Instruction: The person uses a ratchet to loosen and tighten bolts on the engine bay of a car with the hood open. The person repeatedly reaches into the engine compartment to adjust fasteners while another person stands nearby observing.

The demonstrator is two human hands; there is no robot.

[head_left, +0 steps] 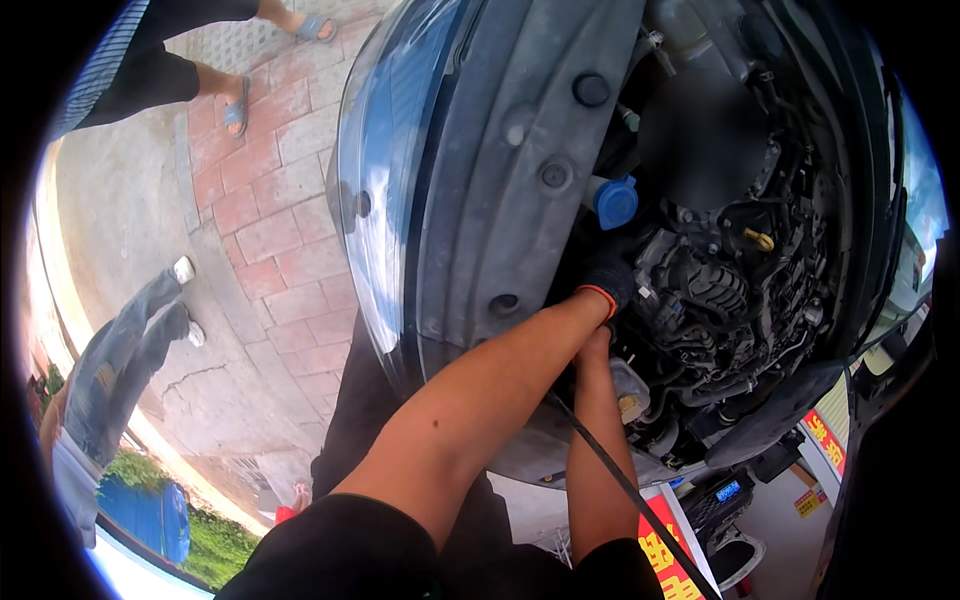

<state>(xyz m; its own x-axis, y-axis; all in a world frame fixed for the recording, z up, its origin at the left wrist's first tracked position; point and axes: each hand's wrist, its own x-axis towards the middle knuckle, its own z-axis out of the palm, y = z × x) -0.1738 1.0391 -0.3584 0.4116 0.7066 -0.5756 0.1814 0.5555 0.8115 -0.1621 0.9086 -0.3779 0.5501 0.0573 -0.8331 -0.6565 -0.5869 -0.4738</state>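
Both of my arms reach down into the open engine bay of a car. My left hand (pixel 608 280), in a dark glove with an orange cuff, is low in the gap between the black front panel (pixel 500 170) and the engine (pixel 705 290); its fingers are lost in shadow. Below its cuff, my right hand (pixel 595 343) goes into the same gap and is mostly covered by my left wrist. What either hand touches is hidden. Near them are a blue cap (pixel 615 203) on a filler neck, a yellow dipstick handle (pixel 760 239) and a pale fluid reservoir (pixel 628 388).
A thin black rod (pixel 630 485) slants past my right forearm. The car's bumper (pixel 375 200) curves along the left. Two people stand on the paving (pixel 275 230) beyond it. A red sign (pixel 668 545) and a scooter (pixel 725 505) are at the lower right.
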